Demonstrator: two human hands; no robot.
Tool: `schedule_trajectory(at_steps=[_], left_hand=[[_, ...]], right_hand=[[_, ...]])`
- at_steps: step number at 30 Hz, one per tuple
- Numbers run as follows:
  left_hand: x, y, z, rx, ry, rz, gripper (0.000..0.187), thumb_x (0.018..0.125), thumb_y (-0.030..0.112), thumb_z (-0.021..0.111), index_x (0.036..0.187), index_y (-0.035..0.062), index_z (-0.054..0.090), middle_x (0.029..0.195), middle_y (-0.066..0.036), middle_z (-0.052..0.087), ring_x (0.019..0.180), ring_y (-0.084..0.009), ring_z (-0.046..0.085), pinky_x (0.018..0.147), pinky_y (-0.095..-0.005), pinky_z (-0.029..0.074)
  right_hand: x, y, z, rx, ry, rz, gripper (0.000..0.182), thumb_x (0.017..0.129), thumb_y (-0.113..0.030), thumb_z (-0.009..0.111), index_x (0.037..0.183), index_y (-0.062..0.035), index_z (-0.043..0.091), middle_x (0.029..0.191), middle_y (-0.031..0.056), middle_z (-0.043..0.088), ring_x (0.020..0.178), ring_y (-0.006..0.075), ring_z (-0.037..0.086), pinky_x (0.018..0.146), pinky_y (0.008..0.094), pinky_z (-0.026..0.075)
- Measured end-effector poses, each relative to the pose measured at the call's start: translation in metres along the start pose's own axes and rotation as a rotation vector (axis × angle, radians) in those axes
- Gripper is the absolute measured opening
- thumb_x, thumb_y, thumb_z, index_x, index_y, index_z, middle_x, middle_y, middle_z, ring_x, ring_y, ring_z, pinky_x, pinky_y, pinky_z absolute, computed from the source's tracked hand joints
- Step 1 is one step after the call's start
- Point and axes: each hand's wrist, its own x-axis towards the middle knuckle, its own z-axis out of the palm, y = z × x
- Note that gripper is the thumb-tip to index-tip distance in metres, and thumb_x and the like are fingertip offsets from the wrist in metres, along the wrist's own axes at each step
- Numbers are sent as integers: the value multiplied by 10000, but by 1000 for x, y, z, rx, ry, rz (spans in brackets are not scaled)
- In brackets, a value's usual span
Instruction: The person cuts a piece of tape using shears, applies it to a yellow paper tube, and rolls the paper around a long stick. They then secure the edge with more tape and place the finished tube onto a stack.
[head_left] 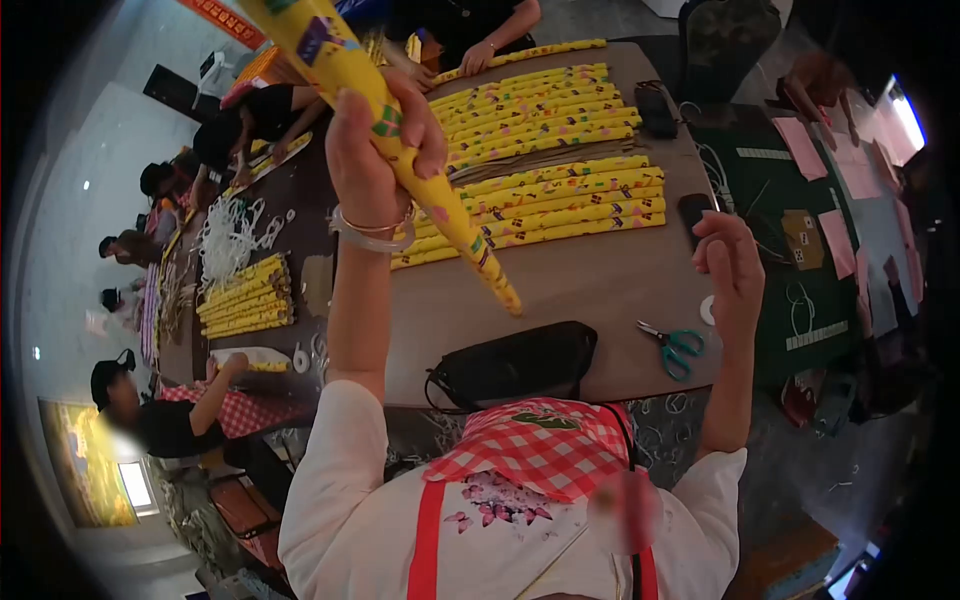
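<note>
My left hand (380, 150), with a bracelet at the wrist, is wrapped round a yellow patterned paper tube (440, 197). The tube is held up at a slant above the table, its near end narrow and its thick end leaving the top of the view. My right hand (730, 262) is raised over the table's right side, fingers loosely bent and apart, with nothing visible in them. Below it lie teal-handled scissors (678, 352) and a white tape roll (707, 310). Rows of similar yellow tubes (570, 205) lie across the table (600, 270) beyond my hands.
A black pouch (515, 362) lies at the near table edge. To the left are white cords (228, 235) and a stack of yellow tubes (248, 298). Other people work along the left tables and at the far edge. A green mat (800, 290) lies at right.
</note>
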Motion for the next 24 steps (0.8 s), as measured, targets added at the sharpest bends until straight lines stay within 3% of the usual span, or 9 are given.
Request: schedule_trajectory(at_steps=[8,15,19,22,24], left_hand=[[-36,-12,-8,61,145,113,549,845,589,456,939,49,466,632,-23,438,419,-127,419,430,-262,390],[-43,-16,-3,42,25,120,557,829,602,516,1006,75,480,678,0,447,441,-115,445,445,-269,399],[-51,-19,8,39,-117,176,571,813,586,558,1016,60,469,682,-4,457,447,-108,455,450,-248,416],[-54,-18,11,62,-33,132,585,809,601,550,1023,62,474,680,-2,457,453,-100,449,444,-244,409],[-53,-16,12,64,9,108,587,809,605,547,1025,63,477,681,0,457,452,-97,442,443,-242,407]], right_hand=[[-15,43,52,-167,-140,146,162,863,-64,575,1018,-24,594,841,39,581,667,83,531,598,230,436],[-27,76,71,-197,-251,266,186,854,-85,592,1036,-45,597,876,65,597,666,134,547,598,248,442],[-30,80,80,-233,-286,226,202,849,-81,594,1049,-51,591,883,61,593,668,138,548,604,258,449],[-31,89,95,-230,-381,200,307,830,-124,627,1126,-83,557,958,67,586,685,163,564,629,286,474],[-30,83,111,-271,-486,219,336,796,-119,662,1118,-95,567,1113,67,550,769,180,575,647,293,485]])
